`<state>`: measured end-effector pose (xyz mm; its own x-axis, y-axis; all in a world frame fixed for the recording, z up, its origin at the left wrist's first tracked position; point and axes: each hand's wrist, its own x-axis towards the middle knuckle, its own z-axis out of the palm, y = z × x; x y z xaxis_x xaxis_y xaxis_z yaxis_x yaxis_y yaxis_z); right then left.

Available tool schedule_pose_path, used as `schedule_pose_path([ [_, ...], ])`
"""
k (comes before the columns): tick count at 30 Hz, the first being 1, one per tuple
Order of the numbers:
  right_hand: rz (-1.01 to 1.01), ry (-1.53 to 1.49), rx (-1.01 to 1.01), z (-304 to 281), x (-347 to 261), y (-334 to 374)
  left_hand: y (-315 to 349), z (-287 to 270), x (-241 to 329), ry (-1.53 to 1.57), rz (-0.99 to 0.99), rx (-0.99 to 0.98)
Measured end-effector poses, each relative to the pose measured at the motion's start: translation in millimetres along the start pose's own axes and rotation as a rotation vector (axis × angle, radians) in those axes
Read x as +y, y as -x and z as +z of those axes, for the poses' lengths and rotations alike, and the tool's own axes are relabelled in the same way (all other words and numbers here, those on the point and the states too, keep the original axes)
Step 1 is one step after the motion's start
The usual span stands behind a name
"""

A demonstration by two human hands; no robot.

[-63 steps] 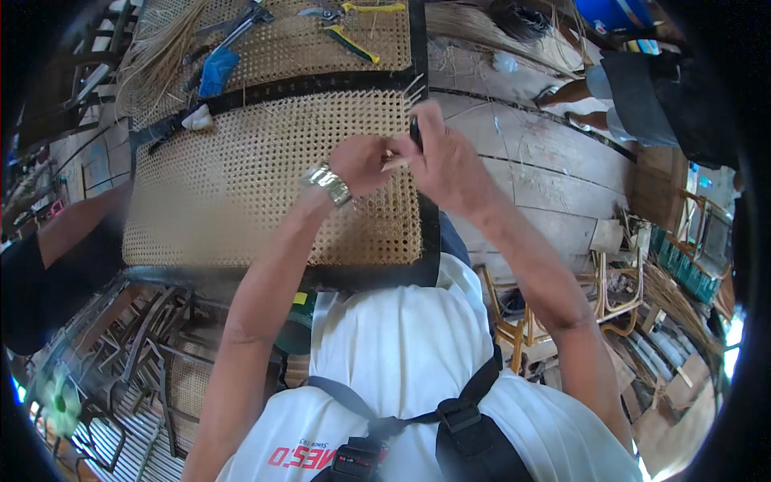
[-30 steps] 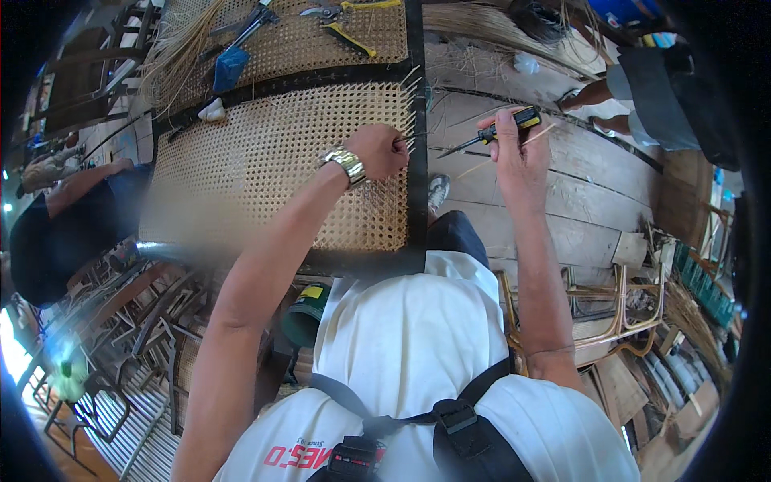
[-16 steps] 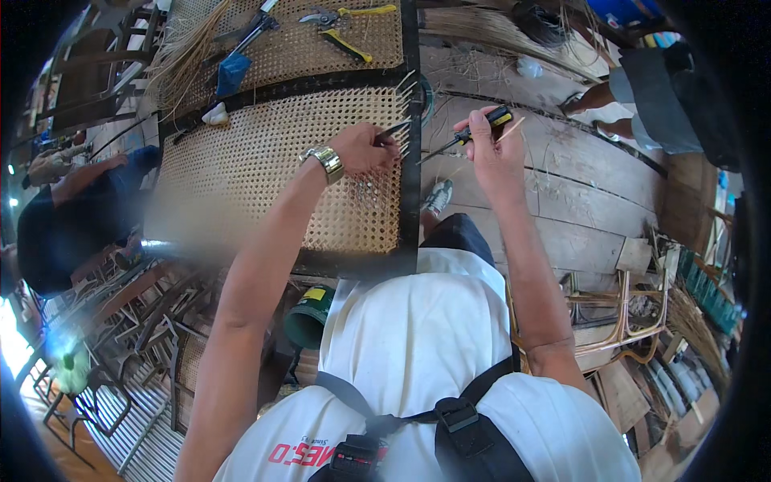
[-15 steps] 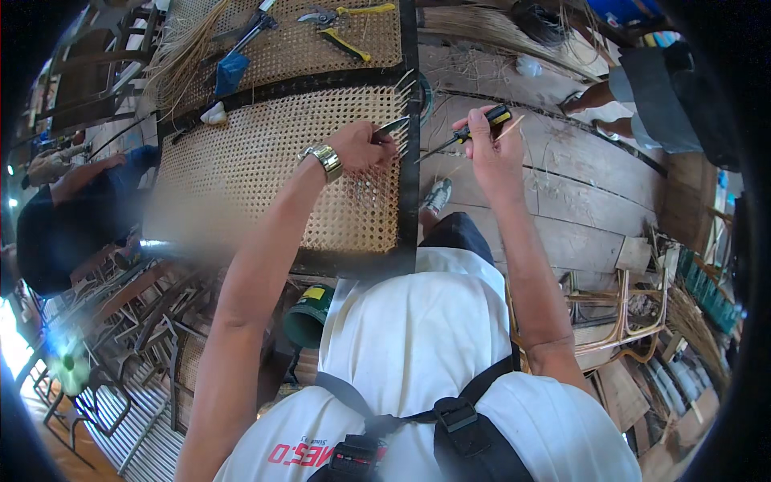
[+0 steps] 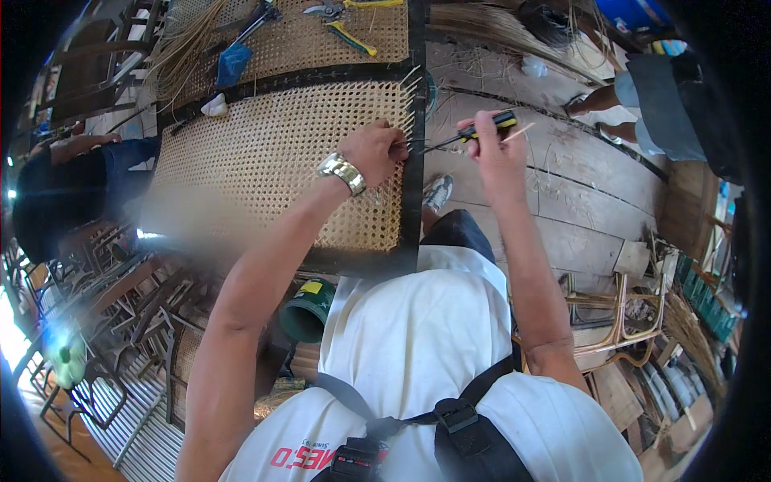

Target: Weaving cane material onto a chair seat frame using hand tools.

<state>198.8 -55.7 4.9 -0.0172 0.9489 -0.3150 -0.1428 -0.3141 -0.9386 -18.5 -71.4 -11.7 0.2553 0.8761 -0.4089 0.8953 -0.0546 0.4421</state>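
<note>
A woven cane panel (image 5: 273,153) in a dark frame lies in front of me, cane ends sticking up along its right edge. My left hand (image 5: 374,154), with a metal watch on its wrist, rests at that edge. Its fingers are closed, and what they hold is mostly hidden. Off the frame's right side, my right hand (image 5: 498,146) grips a screwdriver (image 5: 487,125) with a black and yellow handle, its shaft pointing left to the frame's edge near my left fingers. A thin pale cane strip (image 5: 518,132) also sticks out of this hand.
Yellow-handled pruning shears (image 5: 351,38), a tool with a blue part (image 5: 233,64) and a small white object (image 5: 214,105) lie on the cane. A green container (image 5: 307,312) stands below. Chair frames (image 5: 120,321) crowd the left. People stand at left and right.
My left hand has shifted slightly right and turned at the edge; the dark blade seen by it no longer shows. The screwdriver's tip has risen slightly, to the frame's edge.
</note>
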Motion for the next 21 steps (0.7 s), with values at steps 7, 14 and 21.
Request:
schedule_pose_path([
  [7, 0.247, -0.472, 0.198, -21.6, 34.8, 15.3, 5.4, -6.3, -14.2, 0.26, 0.058, 0.16],
  [14, 0.49, -0.674, 0.193, -36.5, 78.5, 40.3, 20.9, -18.8, -24.4, 0.045, 0.411, 0.171],
  [21, 0.362, 0.113, -0.189, -33.1, 45.3, 77.5, 26.3, -6.6, -28.1, -0.003, 0.507, 0.25],
])
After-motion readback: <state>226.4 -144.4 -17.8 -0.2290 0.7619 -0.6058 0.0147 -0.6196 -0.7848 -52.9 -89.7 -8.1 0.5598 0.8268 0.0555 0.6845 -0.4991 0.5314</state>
